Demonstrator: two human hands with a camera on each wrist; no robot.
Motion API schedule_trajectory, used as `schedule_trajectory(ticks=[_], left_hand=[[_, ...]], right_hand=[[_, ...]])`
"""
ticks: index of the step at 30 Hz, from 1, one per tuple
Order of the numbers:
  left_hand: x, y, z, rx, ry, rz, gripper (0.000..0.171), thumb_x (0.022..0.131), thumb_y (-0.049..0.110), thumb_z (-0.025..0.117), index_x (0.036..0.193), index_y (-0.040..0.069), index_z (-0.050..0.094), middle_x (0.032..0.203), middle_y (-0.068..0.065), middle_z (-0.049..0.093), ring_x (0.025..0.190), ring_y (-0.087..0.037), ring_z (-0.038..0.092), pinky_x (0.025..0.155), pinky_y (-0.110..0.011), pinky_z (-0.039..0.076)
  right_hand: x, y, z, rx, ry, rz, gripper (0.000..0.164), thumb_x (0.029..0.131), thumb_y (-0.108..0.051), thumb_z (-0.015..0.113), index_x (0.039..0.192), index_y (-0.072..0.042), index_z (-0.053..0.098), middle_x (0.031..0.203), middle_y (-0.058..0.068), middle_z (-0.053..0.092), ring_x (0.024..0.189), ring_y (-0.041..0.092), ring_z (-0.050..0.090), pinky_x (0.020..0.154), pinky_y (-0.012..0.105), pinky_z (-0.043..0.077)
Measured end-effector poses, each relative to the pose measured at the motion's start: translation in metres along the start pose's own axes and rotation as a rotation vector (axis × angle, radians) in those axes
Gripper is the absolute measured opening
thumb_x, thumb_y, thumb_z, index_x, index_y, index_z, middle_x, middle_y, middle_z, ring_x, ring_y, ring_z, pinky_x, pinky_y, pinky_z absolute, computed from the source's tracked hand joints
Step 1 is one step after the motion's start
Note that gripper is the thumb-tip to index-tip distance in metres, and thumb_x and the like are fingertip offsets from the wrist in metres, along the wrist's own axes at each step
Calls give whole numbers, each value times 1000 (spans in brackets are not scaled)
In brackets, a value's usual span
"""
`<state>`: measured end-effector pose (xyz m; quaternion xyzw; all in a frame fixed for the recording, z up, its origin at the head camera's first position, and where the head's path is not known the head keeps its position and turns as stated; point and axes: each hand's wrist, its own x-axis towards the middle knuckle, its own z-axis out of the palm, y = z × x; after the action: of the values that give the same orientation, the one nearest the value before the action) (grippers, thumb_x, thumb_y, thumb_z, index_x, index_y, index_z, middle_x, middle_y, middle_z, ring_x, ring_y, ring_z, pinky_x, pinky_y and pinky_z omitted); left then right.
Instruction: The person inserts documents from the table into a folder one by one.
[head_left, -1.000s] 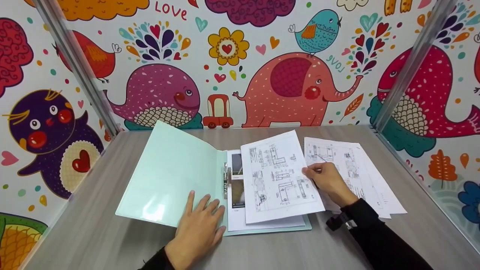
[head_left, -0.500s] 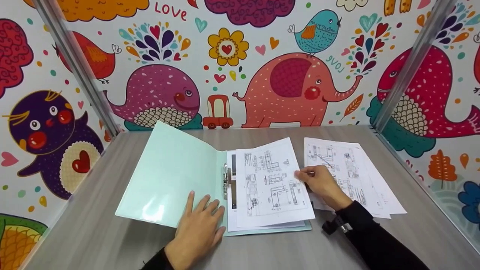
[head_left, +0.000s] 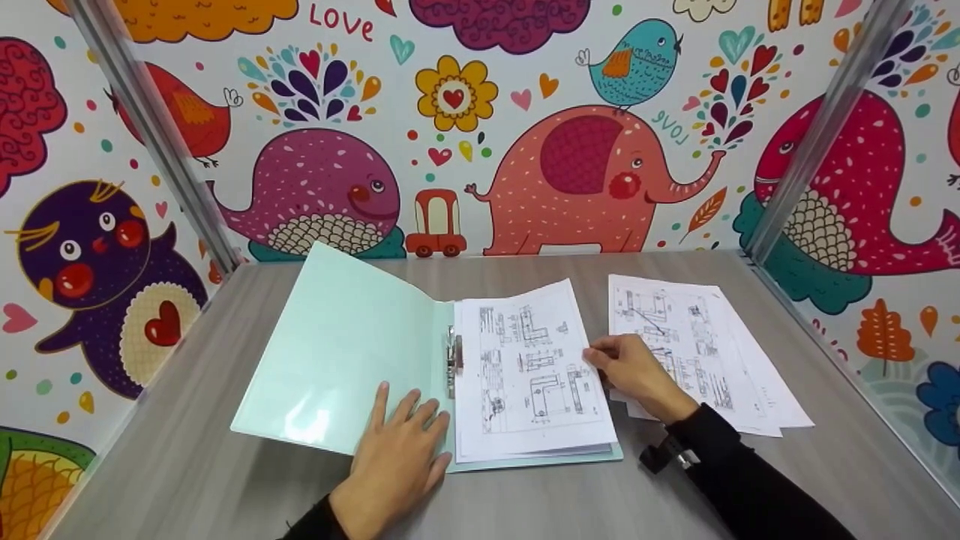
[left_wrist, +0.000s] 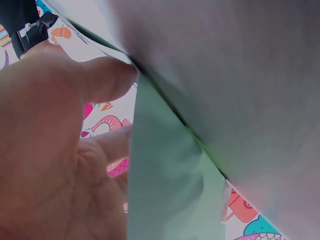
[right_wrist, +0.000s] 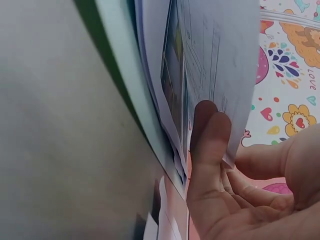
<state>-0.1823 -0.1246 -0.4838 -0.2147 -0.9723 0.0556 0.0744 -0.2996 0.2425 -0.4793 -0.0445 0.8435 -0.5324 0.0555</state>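
A light green ring binder lies opened, its front cover tilted up to the left and a metal clip along the spine. My left hand rests with spread fingers on the lower part of the cover, near the spine. In my right hand, thumb and fingers pinch the right edge of a sheet of paper printed with technical drawings. That sheet lies over the papers in the binder, its left edge close to the clip. The right wrist view shows the pinched sheet slightly apart from the papers beneath.
Several more printed sheets lie fanned on the grey table, right of the binder and partly behind my right hand. Walls with cartoon animals and metal posts enclose the table at the back and sides.
My right hand has carried the pinched sheet left and slightly down, over the binder's papers, covering the pictures on the page below. The left hand has stayed in place.
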Motion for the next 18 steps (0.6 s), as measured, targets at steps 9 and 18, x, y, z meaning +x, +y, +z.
schedule_trajectory(ticks=[9,18], left_hand=[[1,0,-1,-13,-14,-7,52,107,51,78,147,17,77,157,-6,74,158,-37,61,139,-75,35],[1,0,-2,-7,-14,1,52,107,50,78,147,17,76,158,-6,74,158,-37,61,139,-75,35]], right_hand=[[-2,0,1,-15,-27,4,31,117,-10,66,138,11,74,113,16,83,86,13,72,70,25,58],[-2,1,2,-27,-37,-9,32,117,-10,67,140,11,74,113,19,84,80,14,72,67,25,58]])
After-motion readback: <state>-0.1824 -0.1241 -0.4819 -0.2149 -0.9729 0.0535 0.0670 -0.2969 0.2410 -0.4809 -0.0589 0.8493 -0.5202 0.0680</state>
